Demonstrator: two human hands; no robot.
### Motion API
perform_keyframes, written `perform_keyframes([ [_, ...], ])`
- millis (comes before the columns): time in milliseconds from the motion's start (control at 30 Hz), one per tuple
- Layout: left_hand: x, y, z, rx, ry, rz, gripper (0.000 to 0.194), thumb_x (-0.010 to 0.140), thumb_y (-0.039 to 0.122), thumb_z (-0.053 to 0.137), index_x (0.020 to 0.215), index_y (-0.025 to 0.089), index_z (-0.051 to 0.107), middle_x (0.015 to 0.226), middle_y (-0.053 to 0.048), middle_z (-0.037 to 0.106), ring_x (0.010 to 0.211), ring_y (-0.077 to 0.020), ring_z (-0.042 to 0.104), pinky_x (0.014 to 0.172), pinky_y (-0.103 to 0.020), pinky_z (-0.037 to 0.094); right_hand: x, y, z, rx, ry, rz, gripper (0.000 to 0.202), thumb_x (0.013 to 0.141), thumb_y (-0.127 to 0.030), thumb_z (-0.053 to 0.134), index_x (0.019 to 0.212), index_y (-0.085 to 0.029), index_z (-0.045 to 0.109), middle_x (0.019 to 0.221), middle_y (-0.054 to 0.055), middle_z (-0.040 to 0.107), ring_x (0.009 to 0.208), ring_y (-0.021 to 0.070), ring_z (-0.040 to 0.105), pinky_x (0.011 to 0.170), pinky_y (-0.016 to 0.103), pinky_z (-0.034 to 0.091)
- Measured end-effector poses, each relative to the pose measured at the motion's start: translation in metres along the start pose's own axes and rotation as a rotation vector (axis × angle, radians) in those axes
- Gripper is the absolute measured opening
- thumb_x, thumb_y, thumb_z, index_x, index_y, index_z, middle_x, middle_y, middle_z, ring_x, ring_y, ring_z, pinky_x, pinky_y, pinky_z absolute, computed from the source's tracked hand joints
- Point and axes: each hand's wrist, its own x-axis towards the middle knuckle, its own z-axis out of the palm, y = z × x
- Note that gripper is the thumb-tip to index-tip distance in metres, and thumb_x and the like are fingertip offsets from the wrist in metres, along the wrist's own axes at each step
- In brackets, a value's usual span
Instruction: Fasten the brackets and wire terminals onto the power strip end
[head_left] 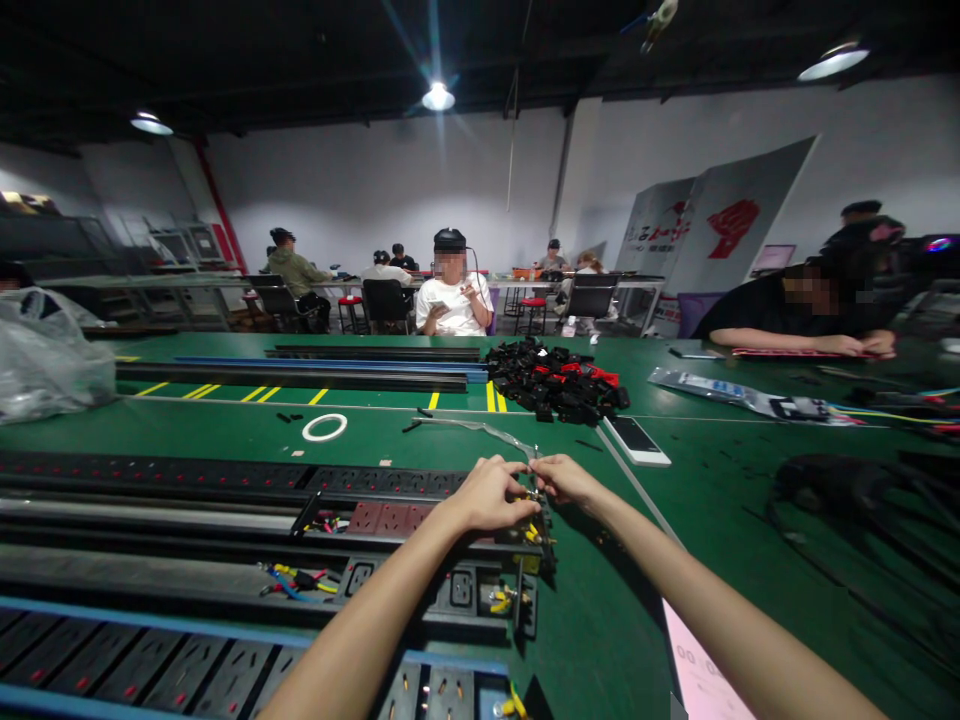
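My left hand [487, 492] reaches over the right end of a long black power strip [390, 482], with its fingers bent toward the end fittings. Close beside it, my right hand [564, 478] has its thumb and fingers pinched together on something too small to make out. A thin clear strip [480, 428] runs across the table to the fingertips; whether either hand grips it is hidden. Below the hands, yellow wire ends [532, 530] stick out of the strip ends. Nearer me lie another strip with dark sockets [360, 578] and a blue-edged one [187, 665].
Beyond the hands are a heap of black and red parts [551, 380], a white phone [637, 440] and a white ring [325, 428]. Black cables [832, 510] lie at right, a plastic bag [52, 350] at left. A person [454, 300] sits opposite.
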Motion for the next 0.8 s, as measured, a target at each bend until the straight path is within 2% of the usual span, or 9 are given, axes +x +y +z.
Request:
perform_keyframes([
  [100, 0.000, 0.000, 0.000, 0.011, 0.006, 0.003, 0.032, 0.089, 0.048, 0.059, 0.094, 0.025, 0.080, 0.135, -0.004, 0.062, 0.105, -0.0279, 0.059, 0.090, -0.042, 0.047, -0.012, -0.007, 0.001, -0.018, 0.097, -0.083, 0.038, 0.095, -0.047, 0.050, 0.073, -0.017, 0.057, 0.051, -0.005, 0.053, 0.038, 0.0085, 0.042, 0.038, 0.021, 0.035],
  [200, 0.000, 0.001, -0.001, 0.011, -0.002, 0.001, 0.033, 0.089, 0.050, 0.059, 0.092, 0.024, 0.080, 0.134, -0.005, 0.062, 0.106, -0.0285, 0.060, 0.092, -0.043, 0.046, -0.039, -0.016, -0.001, -0.055, 0.224, -0.217, 0.036, 0.094, -0.052, 0.045, 0.082, -0.020, 0.056, 0.063, -0.001, 0.060, 0.051, 0.0133, 0.054, 0.048, 0.024, 0.043],
  [267, 0.000, 0.001, -0.001, 0.003, -0.013, -0.014, 0.033, 0.088, 0.050, 0.059, 0.093, 0.024, 0.080, 0.134, -0.005, 0.062, 0.109, -0.0292, 0.059, 0.094, -0.044, 0.045, -0.061, -0.020, -0.002, -0.098, 0.269, -0.296, 0.033, 0.093, -0.053, 0.049, 0.091, -0.021, 0.058, 0.074, 0.001, 0.065, 0.067, 0.0175, 0.062, 0.061, 0.028, 0.049],
  [333, 0.000, 0.001, -0.002, -0.008, -0.016, -0.028, 0.033, 0.088, 0.050, 0.059, 0.093, 0.024, 0.079, 0.134, -0.005, 0.062, 0.110, -0.0293, 0.059, 0.095, -0.044, 0.045, -0.081, -0.019, -0.002, -0.239, 0.320, -0.445, 0.028, 0.095, -0.048, 0.049, 0.097, -0.022, 0.059, 0.088, 0.004, 0.070, 0.081, 0.0211, 0.067, 0.072, 0.031, 0.051],
  [367, 0.000, 0.001, -0.002, -0.016, -0.014, -0.030, 0.033, 0.088, 0.049, 0.060, 0.092, 0.024, 0.079, 0.134, -0.005, 0.062, 0.110, -0.0292, 0.059, 0.095, -0.044, 0.045, -0.089, -0.017, -0.002, -0.332, 0.349, -0.515, 0.026, 0.096, -0.045, 0.048, 0.100, -0.022, 0.059, 0.090, 0.005, 0.071, 0.082, 0.0218, 0.069, 0.073, 0.032, 0.052],
  [500, 0.000, 0.002, -0.002, -0.036, -0.014, -0.029, 0.032, 0.088, 0.049, 0.060, 0.091, 0.023, 0.080, 0.135, -0.005, 0.062, 0.108, -0.0288, 0.060, 0.093, -0.043, 0.046, -0.107, -0.006, -0.003, -0.576, 0.462, -0.756, 0.021, 0.100, -0.035, 0.046, 0.105, -0.021, 0.060, 0.092, 0.008, 0.074, 0.078, 0.0210, 0.072, 0.067, 0.030, 0.055],
  [633, 0.000, 0.002, -0.004, -0.017, -0.022, -0.030, 0.034, 0.088, 0.049, 0.060, 0.093, 0.022, 0.080, 0.134, -0.006, 0.062, 0.107, -0.0296, 0.060, 0.092, -0.044, 0.047, -0.113, -0.001, -0.003, -0.675, 0.432, -0.903, 0.019, 0.100, -0.028, 0.047, 0.109, -0.019, 0.061, 0.096, 0.008, 0.076, 0.082, 0.0199, 0.074, 0.070, 0.028, 0.058],
  [800, 0.000, 0.002, -0.004, -0.026, -0.016, -0.027, 0.032, 0.088, 0.048, 0.059, 0.095, 0.023, 0.079, 0.134, -0.006, 0.062, 0.107, -0.0292, 0.059, 0.093, -0.044, 0.046, -0.115, 0.000, -0.001, -0.738, 0.393, -0.946, 0.022, 0.100, -0.025, 0.044, 0.109, -0.019, 0.064, 0.096, 0.009, 0.076, 0.083, 0.0202, 0.075, 0.071, 0.029, 0.060],
])
